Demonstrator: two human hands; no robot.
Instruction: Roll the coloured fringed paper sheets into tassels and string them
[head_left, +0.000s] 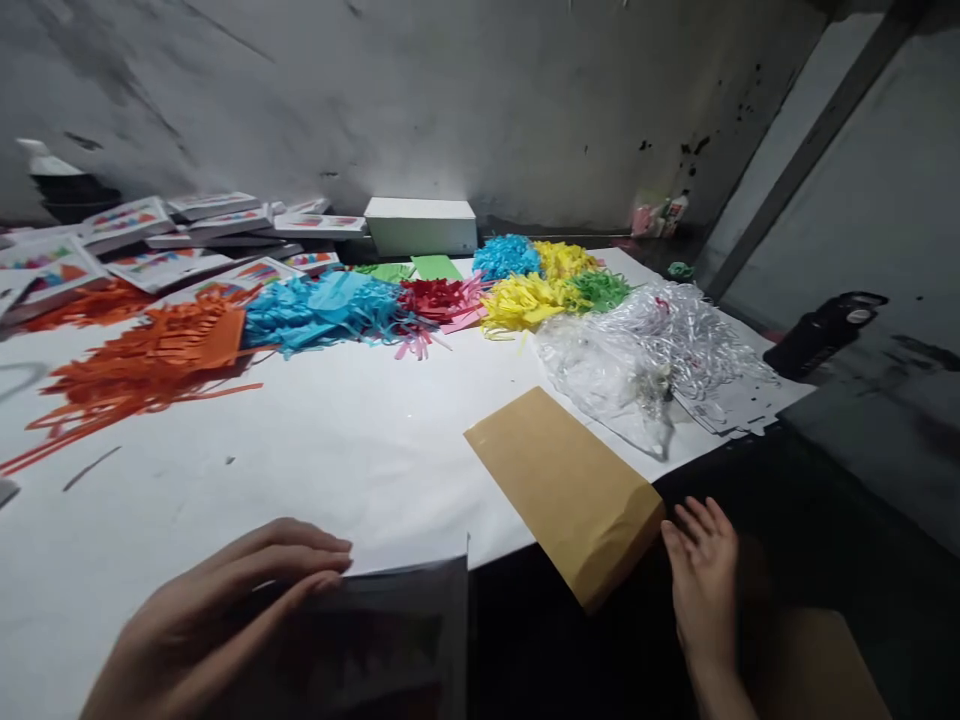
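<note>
My left hand is at the lower left, its fingers and thumb closed on the top edge of a flat, shadowed box. The box has a dim printed picture on its near face, and its lower part runs out of view. At the table's front edge lies a brown paper envelope, its near end jutting past the edge. Just right of that end is my right hand, fingers apart and holding nothing. Its thumb tip is close to the envelope's corner; whether they touch I cannot tell.
Across the white-covered table run bundles of orange, blue and yellow paper strips. Clear plastic with shiny white strands lies to the right. Behind are several printed boxes, a white box and a black bottle.
</note>
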